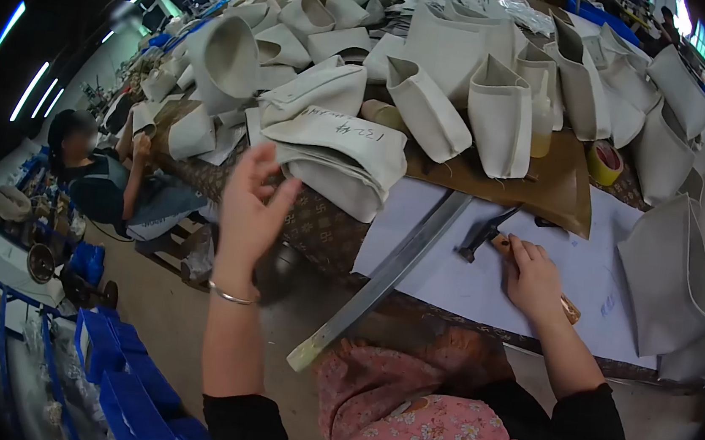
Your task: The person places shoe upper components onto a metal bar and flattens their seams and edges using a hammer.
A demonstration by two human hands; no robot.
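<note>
My left hand (254, 204) is raised with its fingers apart and holds nothing. It is in front of a stack of folded off-white pieces (347, 147) with handwriting on top; whether it touches them I cannot tell. My right hand (536, 280) is closed over the wooden handle of a hammer (480, 232), whose dark head lies on white paper (420, 226). Left of the hammer, a long metal bar (394, 271) lies slantwise and juts past the table edge. Behind it, several off-white, open-topped bag-like pieces (500, 120) stand on a brown sheet (564, 177).
More off-white pieces (223, 63) crowd the table behind and at the right. A yellow tape roll (604, 164) stands near the brown sheet. At the left a co-worker (102, 175) sits handling a similar piece. Blue bins (132, 394) stand at the lower left.
</note>
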